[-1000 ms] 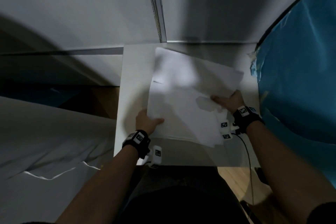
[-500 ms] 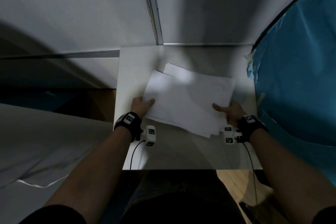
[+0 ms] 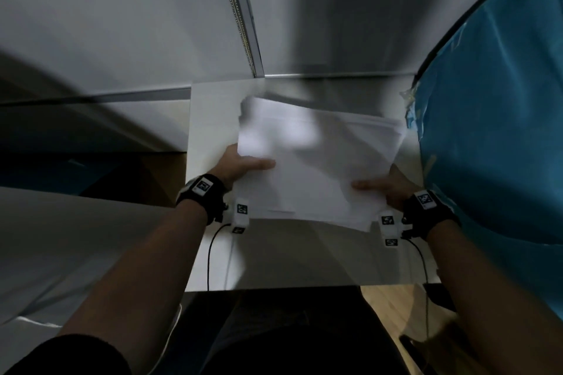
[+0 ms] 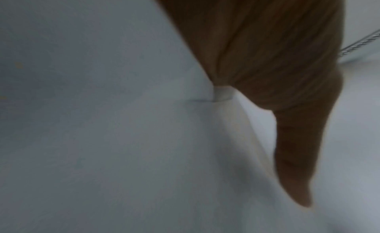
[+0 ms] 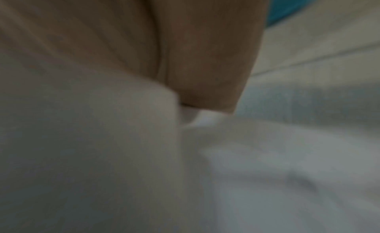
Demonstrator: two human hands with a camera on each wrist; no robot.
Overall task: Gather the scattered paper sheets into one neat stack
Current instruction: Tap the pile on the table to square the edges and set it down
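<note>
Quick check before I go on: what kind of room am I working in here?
Probably a home or makeshift indoor workspace: a small white table pushed against a grey wall, wooden floor below, and a blue plastic sheet hanging at the right.

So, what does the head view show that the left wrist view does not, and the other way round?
Only the head view shows both hands, left hand and right hand, the whole paper stack, the white table and the blue sheet. Only the left wrist view shows up close the stack's edge pinched at the base of the thumb. Both show the left hand gripping white paper.
</note>
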